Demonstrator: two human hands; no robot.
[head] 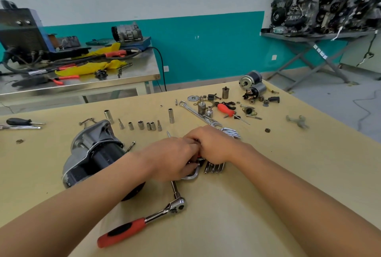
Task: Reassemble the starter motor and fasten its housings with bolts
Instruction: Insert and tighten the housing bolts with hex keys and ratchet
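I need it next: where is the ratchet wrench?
Head view: the ratchet wrench lies on the table, just below the left hand, right of the starter motor.

The near right of the worktop [268, 205] lies bare, a wide way in from the near edge. A ratchet [144, 219] lies slantwise across the near middle. The starter motor [92, 153] bulks at left, upright sockets [141, 125] in a row just beyond it. Small parts [226, 104] crowd the far right, and a spanner [198, 114] slants from them toward the middle, where the left hand [171, 157] and right hand [214, 145] grip a hex key set [214, 167].

No legible text or labels.
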